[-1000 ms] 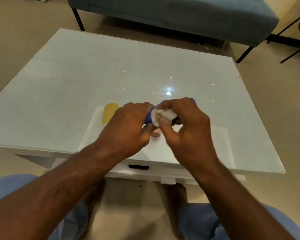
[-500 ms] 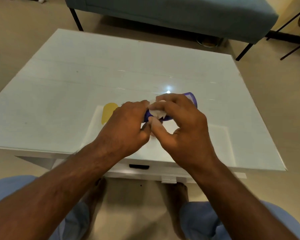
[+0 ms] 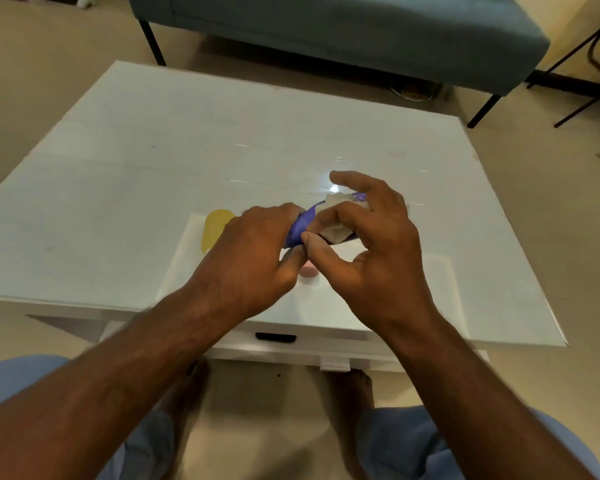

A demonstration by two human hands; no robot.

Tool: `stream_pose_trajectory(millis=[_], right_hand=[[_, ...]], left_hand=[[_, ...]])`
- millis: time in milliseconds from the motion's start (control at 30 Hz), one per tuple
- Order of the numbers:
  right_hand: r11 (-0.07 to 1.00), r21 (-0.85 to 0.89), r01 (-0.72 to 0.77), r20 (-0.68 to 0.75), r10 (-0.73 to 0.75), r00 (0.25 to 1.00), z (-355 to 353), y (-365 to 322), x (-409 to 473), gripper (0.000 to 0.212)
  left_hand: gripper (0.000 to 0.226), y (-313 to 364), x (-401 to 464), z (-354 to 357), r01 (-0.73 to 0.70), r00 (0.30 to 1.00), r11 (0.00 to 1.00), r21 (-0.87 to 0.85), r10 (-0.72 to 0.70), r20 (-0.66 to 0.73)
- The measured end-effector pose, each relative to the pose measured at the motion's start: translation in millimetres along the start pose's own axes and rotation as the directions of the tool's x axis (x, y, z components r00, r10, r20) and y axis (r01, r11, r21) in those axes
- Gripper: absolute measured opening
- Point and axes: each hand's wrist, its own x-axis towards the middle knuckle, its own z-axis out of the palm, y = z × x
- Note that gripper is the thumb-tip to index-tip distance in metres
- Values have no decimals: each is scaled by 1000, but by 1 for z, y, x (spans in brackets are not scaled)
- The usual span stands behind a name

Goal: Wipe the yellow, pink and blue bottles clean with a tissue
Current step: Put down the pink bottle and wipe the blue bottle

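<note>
My left hand (image 3: 253, 258) grips the near end of the blue bottle (image 3: 302, 223), which I hold above the white table (image 3: 153, 161). My right hand (image 3: 371, 244) pinches a white tissue (image 3: 336, 232) against the bottle's far part, with the index finger lifted. The yellow bottle (image 3: 215, 228) lies flat on the table left of my left hand, partly hidden by it. A small bit of the pink bottle (image 3: 308, 271) shows under my hands; the rest is hidden.
The bottles rest on a pale sheet (image 3: 413, 289) near the table's front edge. A drawer handle (image 3: 275, 337) sits below that edge. A blue-grey sofa (image 3: 343, 32) stands beyond the table. My knees and bare feet are under the front edge.
My right hand has slid the tissue along the blue bottle toward its far end and lifted its index finger. My left hand keeps its grip.
</note>
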Motion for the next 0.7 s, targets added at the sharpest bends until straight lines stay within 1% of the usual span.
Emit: stream_pose_trajectory(millis=[67, 167, 267, 433, 600, 700], right_hand=[[999, 41, 19, 17, -19, 1000, -2, 0, 2, 14], [996, 53, 72, 14, -73, 997, -3, -1, 5, 14], [993, 19, 120, 1, -120, 993, -4, 0, 5, 14], [988, -31, 150, -16, -151, 988, -3, 2, 5, 11], [983, -125, 130, -60, -139, 989, -3, 5, 5, 22], [980, -180, 90, -46, -100, 994, -2, 10, 2, 34]], left_hand=[[27, 0, 0, 0, -7, 1000, 1000, -15, 7, -5], [30, 2, -1, 1, -12, 1000, 998, -65, 12, 7], [29, 3, -1, 0, -23, 1000, 994, -106, 23, 2], [32, 2, 0, 2, -20, 1000, 995, -93, 20, 5], [36, 0, 2, 2, -9, 1000, 999, -53, 9, -5], [40, -4, 3, 2, 21, 999, 999, -38, -22, -26]])
